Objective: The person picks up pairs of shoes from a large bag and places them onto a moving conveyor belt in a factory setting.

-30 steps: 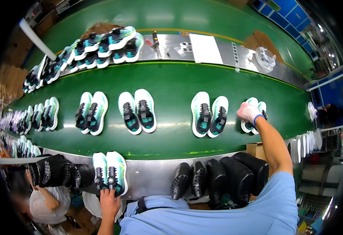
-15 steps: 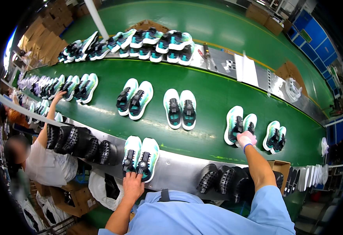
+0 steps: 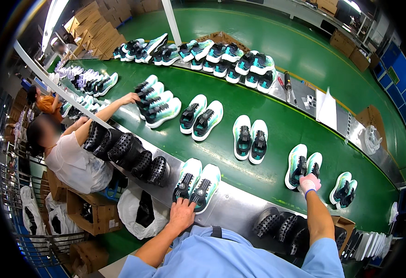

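My left hand [image 3: 182,216] rests at the heel end of a pair of white, mint and black sneakers [image 3: 197,184] on the metal ledge, its fingers curled over the shoes' openings. Out to the right, my right hand [image 3: 310,183], in a pale pink glove, grips the heel end of another sneaker pair [image 3: 297,163] on the green work surface; its fingertips are partly hidden. Between my arms, farther off, one pair of sneakers [image 3: 250,139] stands with toes away from me. Another sneaker pair [image 3: 200,117] lies to its left, and a further pair [image 3: 343,190] right of my gloved hand.
At left, a co-worker's hand [image 3: 131,98] touches several blurred sneakers [image 3: 159,106]. Black perforated shoe forms [image 3: 157,170] line the ledge on both sides. Sneakers [image 3: 258,69] are stacked on the far shelf, beside a screwdriver [image 3: 287,81] and white paper [image 3: 326,110]. A cardboard box [image 3: 344,227] stands right.
My view has turned left, so the scene sits farther right. The co-worker's hand has brought sneakers along the green surface toward me. Both my hands stay at the same pairs.
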Available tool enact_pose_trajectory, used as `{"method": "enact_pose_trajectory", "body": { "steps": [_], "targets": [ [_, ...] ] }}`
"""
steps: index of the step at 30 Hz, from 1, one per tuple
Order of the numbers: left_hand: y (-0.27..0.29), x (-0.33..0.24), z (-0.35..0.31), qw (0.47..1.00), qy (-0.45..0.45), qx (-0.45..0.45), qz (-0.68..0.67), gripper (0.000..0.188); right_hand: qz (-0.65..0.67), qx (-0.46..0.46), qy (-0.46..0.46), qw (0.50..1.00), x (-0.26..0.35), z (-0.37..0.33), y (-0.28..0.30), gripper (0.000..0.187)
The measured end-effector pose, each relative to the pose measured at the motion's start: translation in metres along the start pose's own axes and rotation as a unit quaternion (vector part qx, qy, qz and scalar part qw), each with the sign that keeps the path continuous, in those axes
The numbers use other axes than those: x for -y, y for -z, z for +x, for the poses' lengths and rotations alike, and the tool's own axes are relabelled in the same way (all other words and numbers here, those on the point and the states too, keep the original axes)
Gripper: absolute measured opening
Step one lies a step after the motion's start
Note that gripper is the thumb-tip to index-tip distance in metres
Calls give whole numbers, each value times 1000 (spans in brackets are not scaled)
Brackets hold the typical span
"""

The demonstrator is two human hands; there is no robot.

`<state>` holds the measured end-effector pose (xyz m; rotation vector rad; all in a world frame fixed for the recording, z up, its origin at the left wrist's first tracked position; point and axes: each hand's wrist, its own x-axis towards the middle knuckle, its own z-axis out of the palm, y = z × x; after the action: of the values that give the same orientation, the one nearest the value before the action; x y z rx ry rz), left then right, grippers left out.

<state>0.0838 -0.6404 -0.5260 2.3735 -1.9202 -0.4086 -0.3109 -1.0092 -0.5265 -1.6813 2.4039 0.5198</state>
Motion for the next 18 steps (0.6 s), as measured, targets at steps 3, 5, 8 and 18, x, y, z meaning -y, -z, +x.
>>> {"method": "enact_pose_trajectory", "body": {
  "steps": [3,5,8,18],
  "targets": [
    [0,2,-1,1000,-11,-8,6,34,23,39,11,999,-1,1,20,45],
    [0,2,0,1000,-24,-2,6,34,19,40,31,999,-4,8,34,47],
    [7,5,4,999,-39,26,2,32,28,2,87,996,6,-14,74,50],
    [27,25,0,990,-69,80,-89,40,214,22,359,908,58,-191,143,36]
  ]
}}
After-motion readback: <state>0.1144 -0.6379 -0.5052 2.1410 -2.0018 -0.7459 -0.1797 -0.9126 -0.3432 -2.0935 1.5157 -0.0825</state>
